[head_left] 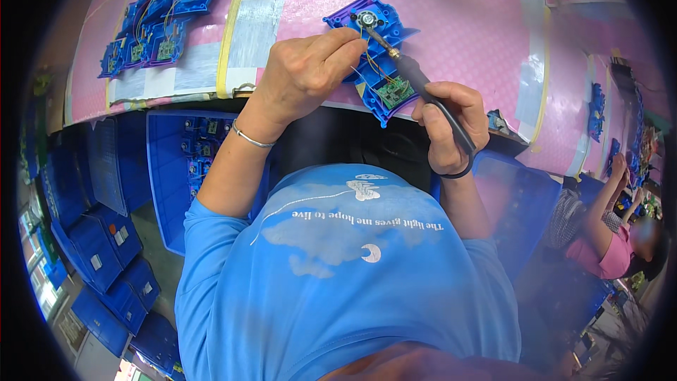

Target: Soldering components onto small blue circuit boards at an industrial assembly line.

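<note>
On the pink-covered table lies a blue plastic housing [390, 20]. A round speaker [367, 20] sits in its far part, and a green circuit board [395, 92] in its near part. Thin wires [377, 67] run between them. My left hand [314, 63] is closed in a pinch beside the speaker, on a thin wire whose end its fingertips mostly hide. My right hand [455, 123] grips the dark handle of a soldering iron [416, 77]. The iron's tip reaches the speaker's edge, close to my left fingertips.
Several similar blue housings [166, 17] with boards and speakers lie at the table's far left. Below the edge stands a blue bin [163, 169] holding more parts; another bin [518, 190] is on the right. Stacked blue crates [106, 247] stand left. A person in pink [599, 250] works at far right.
</note>
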`<state>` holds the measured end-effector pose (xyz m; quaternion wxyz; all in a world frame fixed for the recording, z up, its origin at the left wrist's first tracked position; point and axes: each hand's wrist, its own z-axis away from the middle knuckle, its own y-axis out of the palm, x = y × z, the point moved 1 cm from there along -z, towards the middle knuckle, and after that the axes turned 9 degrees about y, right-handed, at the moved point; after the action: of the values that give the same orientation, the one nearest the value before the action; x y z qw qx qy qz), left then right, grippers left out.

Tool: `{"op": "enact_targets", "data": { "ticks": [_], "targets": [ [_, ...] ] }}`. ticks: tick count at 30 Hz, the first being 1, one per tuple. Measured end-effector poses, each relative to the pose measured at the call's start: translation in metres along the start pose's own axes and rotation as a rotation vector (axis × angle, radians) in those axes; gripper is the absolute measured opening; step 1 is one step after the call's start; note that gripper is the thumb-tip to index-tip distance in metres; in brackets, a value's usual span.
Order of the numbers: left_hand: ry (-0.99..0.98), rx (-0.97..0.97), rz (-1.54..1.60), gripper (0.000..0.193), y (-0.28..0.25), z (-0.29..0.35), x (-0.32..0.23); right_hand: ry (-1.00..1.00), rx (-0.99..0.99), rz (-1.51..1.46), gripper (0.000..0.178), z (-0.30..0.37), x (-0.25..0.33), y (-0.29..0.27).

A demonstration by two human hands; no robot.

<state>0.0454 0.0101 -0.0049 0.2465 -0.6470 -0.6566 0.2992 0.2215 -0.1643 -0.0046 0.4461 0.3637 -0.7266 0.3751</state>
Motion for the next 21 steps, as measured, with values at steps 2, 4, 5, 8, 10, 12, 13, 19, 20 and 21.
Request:
{"op": "enact_targets", "data": {
  "ticks": [2, 4, 5, 8, 10, 12, 13, 19, 20, 21],
  "targets": [
    [-0.006, -0.004, 0.013, 0.022, 0.0006, 0.0008, 0.0007, -0.007, 0.002, -0.005, 0.026, -0.0008, -0.0012, 0.0005],
    [-0.013, 0.004, 0.016, 0.022, 0.0005, 0.0009, 0.0006, -0.015, 0.004, -0.011, 0.026, -0.0011, -0.0018, 0.0008],
    [-0.020, 0.011, 0.018, 0.022, 0.0004, 0.0010, 0.0006, -0.013, 0.005, -0.010, 0.026, -0.0013, -0.0018, 0.0008],
    [-0.027, 0.006, 0.026, 0.021, 0.0010, 0.0016, 0.0013, -0.004, 0.008, -0.010, 0.026, -0.0013, -0.0015, 0.0010],
    [-0.025, 0.010, 0.025, 0.021, 0.0004, 0.0016, 0.0016, 0.002, 0.008, -0.009, 0.026, -0.0012, -0.0012, 0.0013],
    [-0.022, 0.014, 0.025, 0.021, 0.0003, 0.0016, 0.0017, 0.009, 0.001, 0.011, 0.026, -0.0013, -0.0012, 0.0017],
    [-0.023, 0.017, 0.024, 0.020, 0.0004, 0.0017, 0.0016, 0.009, 0.000, 0.011, 0.026, -0.0014, -0.0009, 0.0014],
    [-0.027, 0.026, 0.028, 0.020, 0.0000, 0.0023, 0.0016, 0.007, 0.016, 0.010, 0.026, -0.0018, -0.0005, 0.0002],
    [-0.027, 0.028, 0.026, 0.020, -0.0002, 0.0023, 0.0016, -0.004, 0.015, 0.011, 0.026, -0.0021, 0.0003, 0.0006],
    [-0.027, 0.028, 0.026, 0.020, -0.0004, 0.0023, 0.0016, -0.015, 0.014, 0.013, 0.027, -0.0024, 0.0012, 0.0010]
  ]
}}
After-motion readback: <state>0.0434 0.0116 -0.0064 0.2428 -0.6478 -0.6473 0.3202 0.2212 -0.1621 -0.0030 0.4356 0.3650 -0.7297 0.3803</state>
